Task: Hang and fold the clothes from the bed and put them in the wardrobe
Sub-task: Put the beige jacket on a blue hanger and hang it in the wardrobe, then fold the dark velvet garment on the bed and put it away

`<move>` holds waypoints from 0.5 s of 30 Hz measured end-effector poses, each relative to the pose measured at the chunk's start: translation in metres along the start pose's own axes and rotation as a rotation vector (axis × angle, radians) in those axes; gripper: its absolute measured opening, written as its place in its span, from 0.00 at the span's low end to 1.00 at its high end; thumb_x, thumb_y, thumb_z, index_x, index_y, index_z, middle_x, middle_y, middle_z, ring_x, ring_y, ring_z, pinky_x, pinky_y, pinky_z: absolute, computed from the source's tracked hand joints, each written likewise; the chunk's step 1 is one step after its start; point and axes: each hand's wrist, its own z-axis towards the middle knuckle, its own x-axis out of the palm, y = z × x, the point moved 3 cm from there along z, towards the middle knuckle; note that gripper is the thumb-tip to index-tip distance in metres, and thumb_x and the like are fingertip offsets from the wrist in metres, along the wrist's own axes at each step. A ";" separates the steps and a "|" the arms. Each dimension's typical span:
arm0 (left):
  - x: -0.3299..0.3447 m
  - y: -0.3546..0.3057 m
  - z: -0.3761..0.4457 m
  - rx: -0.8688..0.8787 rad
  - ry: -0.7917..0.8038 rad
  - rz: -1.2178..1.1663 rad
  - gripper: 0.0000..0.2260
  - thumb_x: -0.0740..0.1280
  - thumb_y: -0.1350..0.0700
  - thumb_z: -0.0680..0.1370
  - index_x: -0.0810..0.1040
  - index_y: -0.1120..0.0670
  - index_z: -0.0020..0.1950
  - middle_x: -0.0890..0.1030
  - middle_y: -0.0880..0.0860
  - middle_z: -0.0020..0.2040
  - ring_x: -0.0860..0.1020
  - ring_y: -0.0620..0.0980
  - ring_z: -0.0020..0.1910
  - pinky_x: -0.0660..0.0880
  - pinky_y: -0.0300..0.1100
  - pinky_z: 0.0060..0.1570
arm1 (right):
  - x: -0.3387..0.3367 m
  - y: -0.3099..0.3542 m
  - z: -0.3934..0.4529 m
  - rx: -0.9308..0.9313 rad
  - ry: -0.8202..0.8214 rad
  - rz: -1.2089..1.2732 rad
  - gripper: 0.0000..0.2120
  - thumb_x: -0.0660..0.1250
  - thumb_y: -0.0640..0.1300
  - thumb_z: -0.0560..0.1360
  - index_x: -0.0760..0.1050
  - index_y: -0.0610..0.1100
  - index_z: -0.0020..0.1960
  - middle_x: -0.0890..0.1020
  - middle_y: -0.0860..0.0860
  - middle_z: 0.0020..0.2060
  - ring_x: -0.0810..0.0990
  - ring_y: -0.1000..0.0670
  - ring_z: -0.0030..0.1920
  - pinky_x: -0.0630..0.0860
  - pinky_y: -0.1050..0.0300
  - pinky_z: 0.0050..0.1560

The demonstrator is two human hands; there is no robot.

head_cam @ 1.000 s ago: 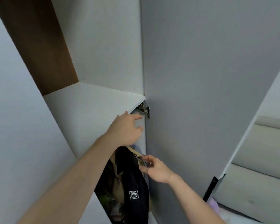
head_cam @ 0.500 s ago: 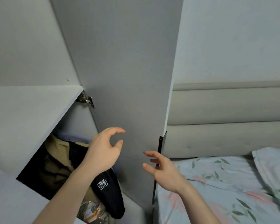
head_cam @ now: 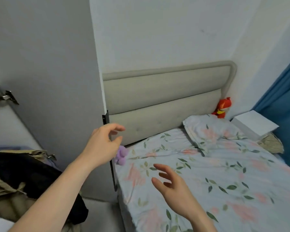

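Note:
My left hand (head_cam: 102, 144) hovers in front of the edge of the open grey wardrobe door (head_cam: 54, 81), fingers loosely curled and holding nothing. My right hand (head_cam: 171, 186) is held over the bed (head_cam: 224, 181) with fingers spread and empty. Dark and khaki clothes (head_cam: 15, 178) hang inside the wardrobe at the lower left. The bed has a floral sheet and a matching pillow (head_cam: 213, 131); no loose clothes show on the part in view.
A padded beige headboard (head_cam: 166, 97) backs the bed. A purple plush toy (head_cam: 121, 154) sits by the door edge, a red toy (head_cam: 223, 108) in the far corner. A white box (head_cam: 254, 124) and blue curtain (head_cam: 285, 101) stand at right. A door hinge (head_cam: 3, 97) shows at left.
My view has swung right from the wardrobe interior to the bed. Both hands have left the hanging clothes and moved right, now empty.

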 end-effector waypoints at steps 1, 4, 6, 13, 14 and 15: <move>0.011 -0.005 -0.008 -0.006 0.045 -0.027 0.12 0.68 0.60 0.80 0.83 0.45 0.57 0.85 0.43 0.49 0.83 0.39 0.46 0.75 0.27 0.42 | -0.012 -0.006 -0.011 0.008 -0.038 0.010 0.16 0.70 0.56 0.80 0.73 0.67 0.67 0.75 0.70 0.66 0.73 0.69 0.66 0.73 0.61 0.68; 0.041 -0.020 -0.029 0.045 0.162 0.000 0.11 0.69 0.59 0.79 0.83 0.44 0.57 0.84 0.44 0.52 0.81 0.38 0.53 0.74 0.29 0.45 | -0.048 -0.026 -0.043 0.034 -0.159 0.038 0.16 0.69 0.55 0.81 0.73 0.67 0.66 0.75 0.70 0.66 0.73 0.68 0.66 0.72 0.63 0.67; 0.065 -0.034 -0.044 0.078 0.233 0.030 0.11 0.70 0.56 0.79 0.82 0.41 0.56 0.83 0.39 0.53 0.80 0.39 0.56 0.76 0.39 0.54 | -0.069 -0.040 -0.068 0.046 -0.215 0.052 0.16 0.69 0.56 0.81 0.73 0.68 0.67 0.75 0.71 0.66 0.72 0.71 0.65 0.71 0.69 0.63; 0.181 -0.094 -0.107 0.242 0.486 0.019 0.11 0.71 0.53 0.80 0.81 0.37 0.56 0.80 0.33 0.57 0.76 0.31 0.58 0.70 0.26 0.50 | -0.141 -0.107 -0.190 0.181 -0.432 0.094 0.16 0.69 0.60 0.79 0.72 0.72 0.65 0.74 0.73 0.62 0.73 0.71 0.62 0.72 0.68 0.59; 0.196 -0.104 -0.115 0.278 0.525 0.023 0.11 0.71 0.53 0.80 0.80 0.37 0.57 0.80 0.33 0.58 0.77 0.32 0.58 0.70 0.28 0.51 | -0.150 -0.117 -0.208 0.200 -0.473 0.095 0.16 0.69 0.60 0.79 0.73 0.71 0.65 0.75 0.72 0.63 0.73 0.72 0.62 0.72 0.67 0.60; 0.209 -0.114 -0.123 0.310 0.562 0.024 0.11 0.70 0.52 0.80 0.80 0.36 0.57 0.79 0.32 0.59 0.77 0.33 0.59 0.71 0.31 0.52 | -0.157 -0.126 -0.226 0.221 -0.514 0.096 0.16 0.69 0.60 0.79 0.73 0.71 0.65 0.75 0.72 0.64 0.72 0.73 0.62 0.72 0.66 0.62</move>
